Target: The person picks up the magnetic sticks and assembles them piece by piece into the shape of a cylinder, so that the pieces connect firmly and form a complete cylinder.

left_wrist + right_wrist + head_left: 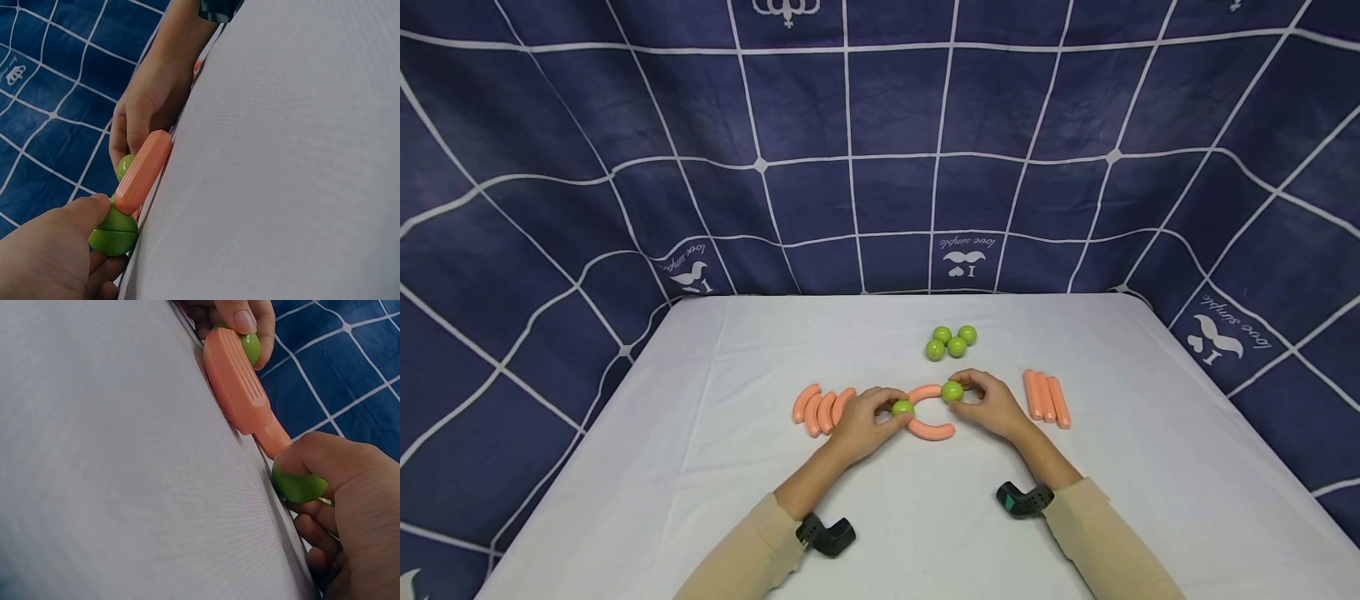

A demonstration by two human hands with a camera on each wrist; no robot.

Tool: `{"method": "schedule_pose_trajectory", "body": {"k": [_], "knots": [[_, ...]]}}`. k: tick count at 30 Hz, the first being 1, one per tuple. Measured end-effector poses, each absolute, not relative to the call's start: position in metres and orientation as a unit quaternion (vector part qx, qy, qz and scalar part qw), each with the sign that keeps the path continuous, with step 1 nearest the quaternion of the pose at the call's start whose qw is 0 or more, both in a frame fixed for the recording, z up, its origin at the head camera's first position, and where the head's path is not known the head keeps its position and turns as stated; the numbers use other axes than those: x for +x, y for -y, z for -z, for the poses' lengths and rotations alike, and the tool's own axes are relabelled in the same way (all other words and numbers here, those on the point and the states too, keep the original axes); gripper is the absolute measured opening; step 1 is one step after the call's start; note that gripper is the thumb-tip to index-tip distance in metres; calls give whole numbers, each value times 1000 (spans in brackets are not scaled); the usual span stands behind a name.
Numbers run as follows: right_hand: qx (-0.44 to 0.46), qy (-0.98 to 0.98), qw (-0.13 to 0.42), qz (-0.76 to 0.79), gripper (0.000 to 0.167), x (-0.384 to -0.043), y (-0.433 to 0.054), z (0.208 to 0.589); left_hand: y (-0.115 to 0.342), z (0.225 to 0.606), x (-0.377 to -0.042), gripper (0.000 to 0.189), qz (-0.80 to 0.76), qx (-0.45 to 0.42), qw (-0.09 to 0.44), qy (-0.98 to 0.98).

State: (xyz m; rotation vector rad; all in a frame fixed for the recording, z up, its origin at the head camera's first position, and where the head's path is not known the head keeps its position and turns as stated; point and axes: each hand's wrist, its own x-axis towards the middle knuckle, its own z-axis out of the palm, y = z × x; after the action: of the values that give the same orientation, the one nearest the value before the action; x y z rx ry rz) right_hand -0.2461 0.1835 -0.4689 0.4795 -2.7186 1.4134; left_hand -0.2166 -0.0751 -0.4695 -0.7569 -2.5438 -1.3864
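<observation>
In the head view, two curved orange pieces lie between the hands, an upper one [925, 392] and a lower one [931, 432]. My left hand [863, 423] pinches a green ball [903, 408] that meets the left ends of both pieces. A second green ball [952, 392], at the right end of the upper piece, is pinched between thumb and fingers of my right hand [992, 402]. The lower piece's right end is apart from this ball. The left wrist view shows a seam round the left hand's ball [112, 236]. Fingers partly cover the right hand's ball [299, 482].
Several curved orange pieces [812, 412] lie left of the left hand. Three straight orange pieces [1042, 396] lie right of the right hand. Several green balls [957, 346] are clustered behind, on the white-covered table [760, 342]. A blue grid-patterned cloth [895, 196] hangs around the table.
</observation>
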Motion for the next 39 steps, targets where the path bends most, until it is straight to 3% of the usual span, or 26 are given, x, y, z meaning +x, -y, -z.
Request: {"method": "schedule_pose_trajectory", "body": {"k": [20,39], "knots": [[149,879,35,-452,44,-244,-183,465,76,466,-216,28,463,-248,67,848],[129,869,29,-476,36,-246,-182,463,76,467,-217,29,454,-251,58,853]]}}
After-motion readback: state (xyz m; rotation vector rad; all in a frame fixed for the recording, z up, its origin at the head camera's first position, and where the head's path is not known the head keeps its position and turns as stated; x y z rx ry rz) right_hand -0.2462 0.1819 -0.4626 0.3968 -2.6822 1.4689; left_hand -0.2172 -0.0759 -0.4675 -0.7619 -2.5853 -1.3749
